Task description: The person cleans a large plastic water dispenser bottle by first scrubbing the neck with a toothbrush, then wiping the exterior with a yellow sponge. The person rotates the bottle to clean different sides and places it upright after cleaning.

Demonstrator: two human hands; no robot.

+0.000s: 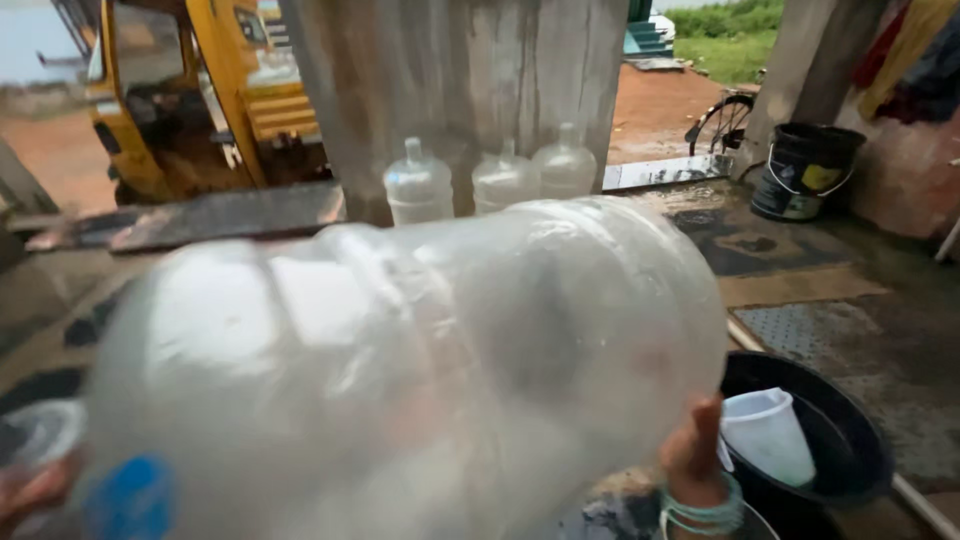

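Hands of ours carry a big clear water jug (400, 370), lying on its side across the middle of the view, its base toward three o'clock and its neck toward eight o'clock. Our right hand (695, 455), with a teal bangle (705, 512) on the wrist, presses against the base at four o'clock; its fingers lie flat on the plastic. Our left hand (30, 490) shows blurred at eight o'clock by the neck, and we cannot tell how its fingers sit. Beyond the right hand a black basin (850, 430) holds a white jug (768, 435). At twelve o'clock three more clear jugs (500, 180) stand on the floor by a post, with a black bucket (805, 170) at two o'clock.
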